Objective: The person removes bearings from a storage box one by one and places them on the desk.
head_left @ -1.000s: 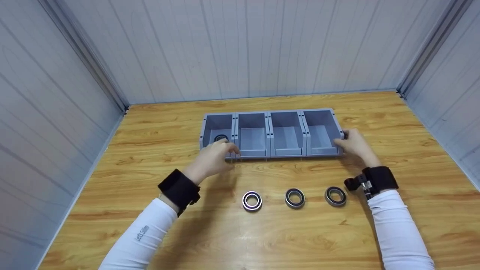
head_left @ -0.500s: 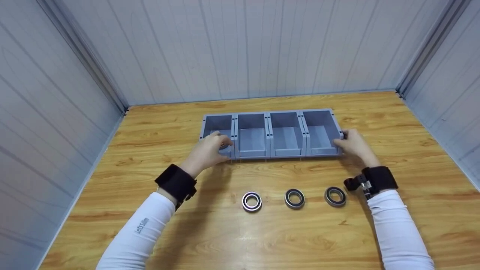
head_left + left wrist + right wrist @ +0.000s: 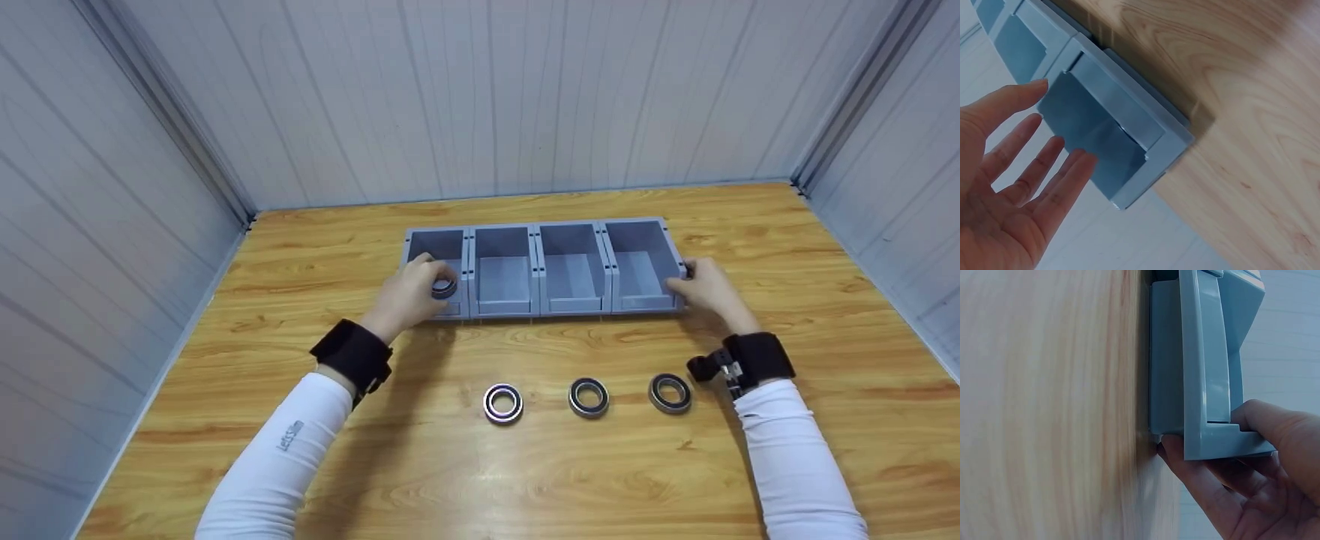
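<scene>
A row of joined grey storage bins [image 3: 504, 279] stands on the table. My left hand [image 3: 411, 294] is over the front of the leftmost bin; the left wrist view shows the hand [image 3: 1022, 169] with fingers apart and nothing between them. Inside that bin is a black-and-silver ball bearing [image 3: 444, 288], partly hidden behind the fingers in the head view. My right hand [image 3: 711, 294] grips the side wall of the rightmost bin. In the right wrist view, the thumb is over that bin's [image 3: 1213, 382] rim and the fingers are on the outside.
Three more bearings lie in a row before the bins: a left one [image 3: 503, 403], a middle one [image 3: 589, 397] and a right one [image 3: 670, 394] near the right wrist camera. Pale panel walls [image 3: 480, 97] enclose the wooden table [image 3: 555, 480].
My left hand has shifted left, from the divider between the two left bins to the leftmost bin. The bearing there appears slightly nearer the bin's front. My right hand has stayed put.
</scene>
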